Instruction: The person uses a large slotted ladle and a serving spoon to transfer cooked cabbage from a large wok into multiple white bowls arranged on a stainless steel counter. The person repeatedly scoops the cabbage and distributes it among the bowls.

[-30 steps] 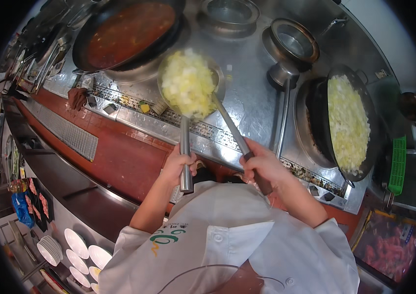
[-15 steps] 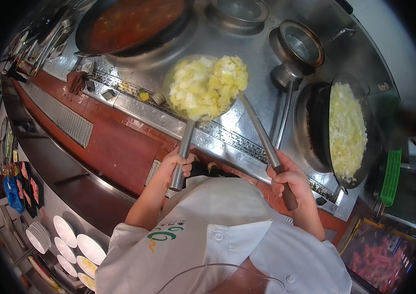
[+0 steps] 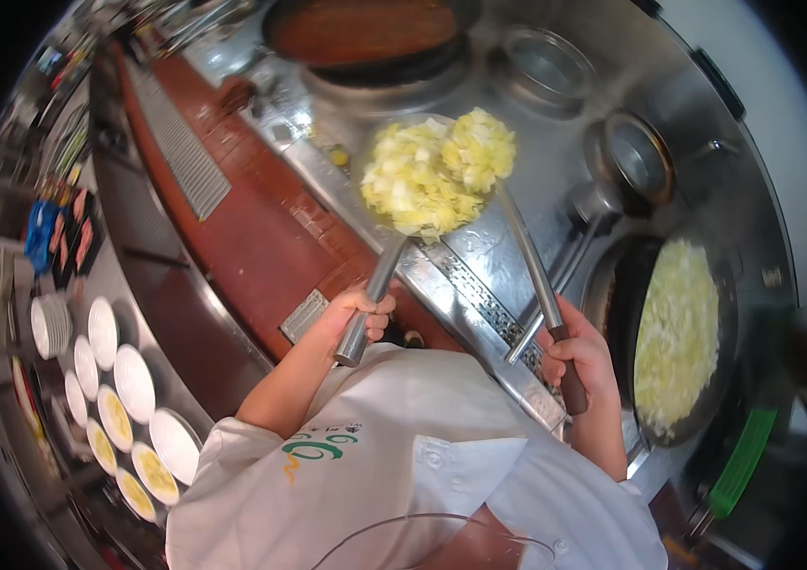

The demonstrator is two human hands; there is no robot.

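My left hand (image 3: pixel 361 315) is closed round the metal handle of a wide round skimmer (image 3: pixel 381 283), held level in front of me. Chopped pale-yellow cabbage (image 3: pixel 413 185) is heaped on it. In my right hand (image 3: pixel 582 353) is a long-handled ladle (image 3: pixel 534 266), gripped at its dark end. More cabbage (image 3: pixel 480 152) is piled on the ladle, hiding its bowl, and this pile touches the skimmer's heap. Both loads hang over the front part of the steel stove (image 3: pixel 480 275).
A black wok (image 3: pixel 620 318) of chopped cabbage stands at the right; a wok of red liquid (image 3: pixel 365 33) is at the far side. Another ladle (image 3: pixel 595 201) rests near a metal pot (image 3: pixel 636 157). White plates (image 3: pixel 134 382), some with yellow food, line the left counter. A green strip (image 3: pixel 744 461) is lower right.
My view has turned left, so the stove and woks shift rightward and more plates come into sight. Both hands keep their hold, with skimmer and ladle still together.
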